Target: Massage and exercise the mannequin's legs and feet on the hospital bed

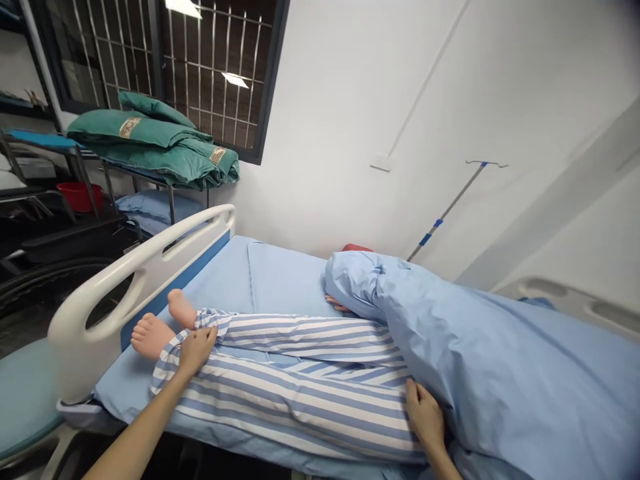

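A figure with manikin-like bare feet point(153, 335) lies on the bed in blue-and-white striped trousers point(295, 393). Down by the ankles, my left hand point(197, 348) is closed, its fingers pinching the trouser fabric near the cuffs. At the upper thigh, my right hand point(425, 415) has its fingers curled into the same trousers, right beside the edge of the light blue quilt point(465, 353). That quilt is bunched over the upper body and hides it. One of the figure's hands point(337, 304) peeks out from under the quilt's far edge.
A cream footboard point(100, 287) rises at the left end of the bed point(285, 273). Behind it, green folded bedding point(165, 143) lies on a rack beside a barred window. An IV pole point(445, 213) stands by the wall. A wheelchair point(65, 267) and a stool point(27, 393) are at left.
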